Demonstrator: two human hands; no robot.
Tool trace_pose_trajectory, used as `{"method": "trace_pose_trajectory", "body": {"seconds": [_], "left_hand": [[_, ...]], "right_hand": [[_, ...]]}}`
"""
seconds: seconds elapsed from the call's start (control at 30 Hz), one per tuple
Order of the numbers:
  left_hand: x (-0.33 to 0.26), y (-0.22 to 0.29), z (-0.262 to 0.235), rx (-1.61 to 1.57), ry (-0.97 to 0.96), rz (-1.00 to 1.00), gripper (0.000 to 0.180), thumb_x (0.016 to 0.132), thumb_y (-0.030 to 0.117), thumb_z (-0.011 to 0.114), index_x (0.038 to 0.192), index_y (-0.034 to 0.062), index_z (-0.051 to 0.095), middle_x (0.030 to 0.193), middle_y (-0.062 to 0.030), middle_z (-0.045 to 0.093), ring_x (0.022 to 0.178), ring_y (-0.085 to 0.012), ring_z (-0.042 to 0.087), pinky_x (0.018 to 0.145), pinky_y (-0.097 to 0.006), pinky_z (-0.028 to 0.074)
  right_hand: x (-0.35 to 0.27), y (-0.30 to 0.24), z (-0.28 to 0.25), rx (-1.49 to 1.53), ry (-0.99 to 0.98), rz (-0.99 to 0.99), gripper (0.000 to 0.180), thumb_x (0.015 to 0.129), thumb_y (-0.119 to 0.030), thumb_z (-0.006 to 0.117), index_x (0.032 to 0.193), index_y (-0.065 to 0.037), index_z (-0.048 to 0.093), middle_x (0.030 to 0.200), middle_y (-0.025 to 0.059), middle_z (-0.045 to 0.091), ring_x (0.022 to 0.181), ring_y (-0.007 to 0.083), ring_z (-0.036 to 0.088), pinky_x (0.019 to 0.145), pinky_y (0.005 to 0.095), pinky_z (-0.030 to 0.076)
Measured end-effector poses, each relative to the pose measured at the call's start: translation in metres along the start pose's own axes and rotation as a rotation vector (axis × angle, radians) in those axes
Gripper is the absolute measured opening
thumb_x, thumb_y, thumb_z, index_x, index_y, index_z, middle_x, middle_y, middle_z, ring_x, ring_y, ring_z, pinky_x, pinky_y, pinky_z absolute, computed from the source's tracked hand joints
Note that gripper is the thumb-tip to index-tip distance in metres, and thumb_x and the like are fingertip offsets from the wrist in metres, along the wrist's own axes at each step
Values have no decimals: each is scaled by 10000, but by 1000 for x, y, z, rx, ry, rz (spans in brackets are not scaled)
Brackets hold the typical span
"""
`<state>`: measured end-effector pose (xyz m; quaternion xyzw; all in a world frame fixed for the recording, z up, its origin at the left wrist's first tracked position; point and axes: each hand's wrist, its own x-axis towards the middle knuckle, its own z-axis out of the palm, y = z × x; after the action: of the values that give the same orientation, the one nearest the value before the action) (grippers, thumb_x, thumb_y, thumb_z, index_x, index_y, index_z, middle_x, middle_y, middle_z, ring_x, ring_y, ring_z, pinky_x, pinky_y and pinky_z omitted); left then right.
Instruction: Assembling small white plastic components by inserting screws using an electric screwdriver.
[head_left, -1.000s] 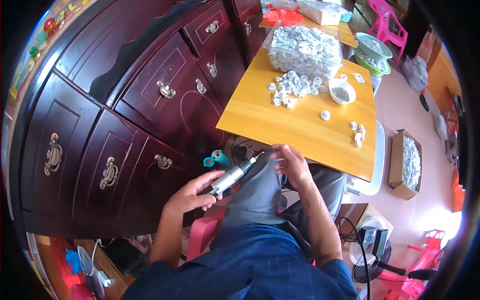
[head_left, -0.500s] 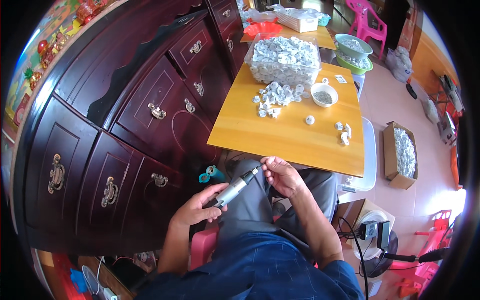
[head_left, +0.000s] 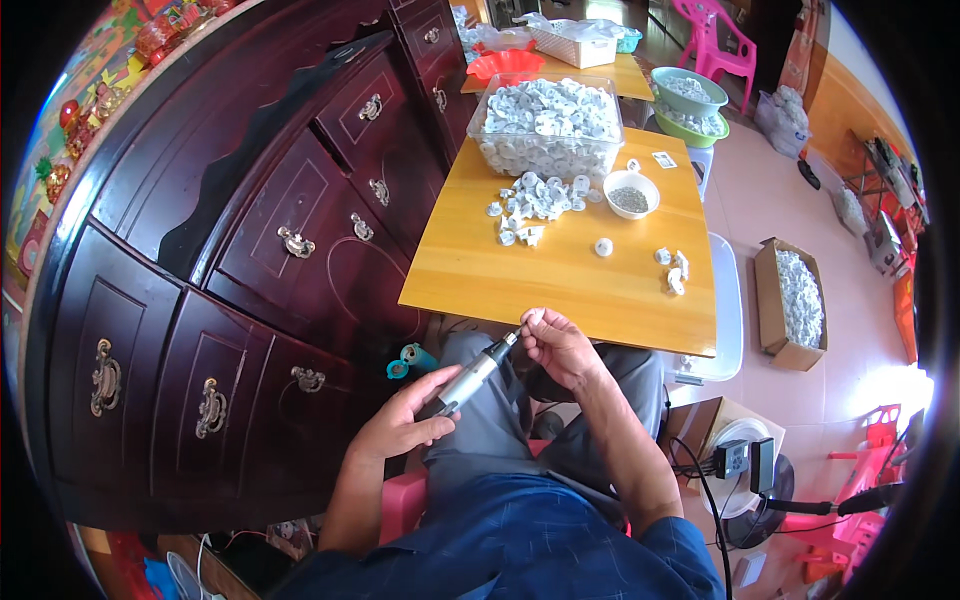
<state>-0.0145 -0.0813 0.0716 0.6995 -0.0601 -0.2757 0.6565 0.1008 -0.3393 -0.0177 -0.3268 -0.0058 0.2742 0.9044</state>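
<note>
My left hand point(head_left: 405, 418) is wrapped round a slim electric screwdriver point(head_left: 468, 383) with a grey body and a dark front end, held slantwise above my lap. At the tool's tip, the thumb and fingers of my right hand point(head_left: 556, 347) are pinched together. Something small and pale shows at those fingertips, but I cannot make out what it is. Beyond my hands, a yellow wooden table point(head_left: 520, 275) carries a pile of small white plastic parts point(head_left: 540, 198), a single round white part point(head_left: 603, 247) and a white bowl point(head_left: 632, 195) of tiny metal pieces.
A clear tub point(head_left: 545, 125) heaped with white parts stands at the table's far side. Dark wooden drawers point(head_left: 290, 230) line the left. On the floor at right are a cardboard box point(head_left: 790, 305) of white parts and a cable point(head_left: 708, 490). A pink chair point(head_left: 718, 45) stands farther back.
The view has shifted slightly, so the table and drawers sit a little farther left. Both hands keep nearly the same pose, with the screwdriver tip still at my right fingertips.
</note>
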Motion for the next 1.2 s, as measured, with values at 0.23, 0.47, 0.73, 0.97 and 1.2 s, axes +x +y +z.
{"method": "trace_pose_trajectory", "body": {"seconds": [0.23, 0.47, 0.73, 0.97, 1.2], "left_hand": [[16, 2, 2, 13, -5, 57, 759, 880, 123, 710, 1512, 27, 302, 1135, -110, 619, 888, -96, 598, 702, -250, 515], [33, -25, 8, -239, -70, 251, 705, 841, 109, 720, 1437, -8, 364, 1053, -103, 611, 884, -133, 607, 753, -296, 512], [61, -45, 22, -103, 40, 180, 655, 958, 353, 633, 1417, -39, 380, 841, -29, 566, 646, -64, 510, 615, -205, 435], [64, -47, 26, -179, 23, 136, 636, 987, 380, 589, 1426, -31, 380, 824, -24, 555, 649, -63, 497, 597, -206, 418], [63, -51, 26, -140, 23, 136, 604, 999, 352, 577, 1433, -18, 380, 797, -5, 546, 644, -55, 494, 592, -203, 419]], "right_hand": [[6, -16, -8, -110, 70, -144, 193, 1022, -253, 545, 960, -75, 587, 849, 4, 608, 690, 73, 586, 623, 201, 512], [7, -37, -21, -374, 19, -71, 272, 1026, -327, 537, 910, -89, 597, 765, -10, 600, 638, 61, 577, 565, 189, 482], [2, -43, -13, -531, 83, -90, 285, 1039, -335, 511, 902, -96, 584, 756, -31, 581, 630, 47, 567, 563, 191, 472], [1, -47, -9, -621, 116, -126, 273, 1046, -316, 499, 930, -81, 575, 786, -16, 579, 637, 59, 560, 587, 201, 478], [2, -50, -14, -746, 58, -206, 245, 1038, -257, 524, 913, -53, 577, 773, -9, 582, 637, 65, 544, 591, 216, 474]]}}
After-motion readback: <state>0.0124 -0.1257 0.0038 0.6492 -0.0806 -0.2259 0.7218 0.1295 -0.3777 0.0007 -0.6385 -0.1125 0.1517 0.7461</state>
